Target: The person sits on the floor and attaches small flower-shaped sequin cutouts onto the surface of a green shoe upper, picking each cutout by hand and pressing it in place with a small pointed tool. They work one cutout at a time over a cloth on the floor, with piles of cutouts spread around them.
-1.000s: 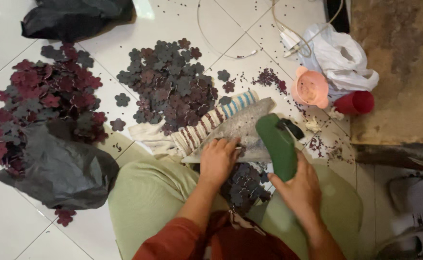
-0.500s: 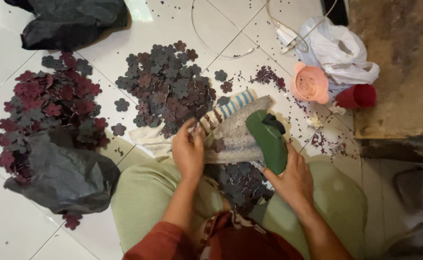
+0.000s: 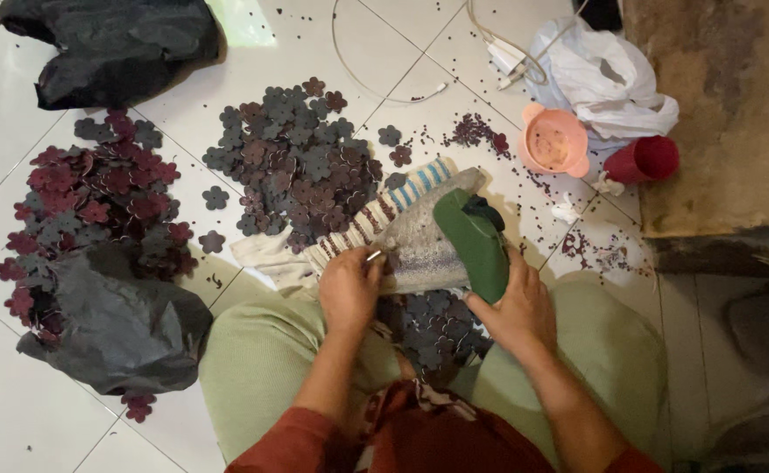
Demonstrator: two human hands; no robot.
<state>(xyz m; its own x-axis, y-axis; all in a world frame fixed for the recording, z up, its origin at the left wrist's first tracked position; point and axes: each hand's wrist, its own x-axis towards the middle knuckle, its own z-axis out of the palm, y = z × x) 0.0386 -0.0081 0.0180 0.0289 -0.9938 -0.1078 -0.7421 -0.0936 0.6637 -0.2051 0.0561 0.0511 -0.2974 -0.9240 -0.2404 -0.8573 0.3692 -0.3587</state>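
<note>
left hand pinches a small metal tool against the grey sheet | right hand grips the green block at three o'clock | sheet runs eight-to-two | left nearer

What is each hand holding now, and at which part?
The right hand grips the green tool at its lower end. The left hand pinches a small metal piece; which part cannot be told.

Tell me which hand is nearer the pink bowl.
Right. The right hand grips the green tool below the pink bowl; the left hand sits farther left, by the striped cloth.
</note>
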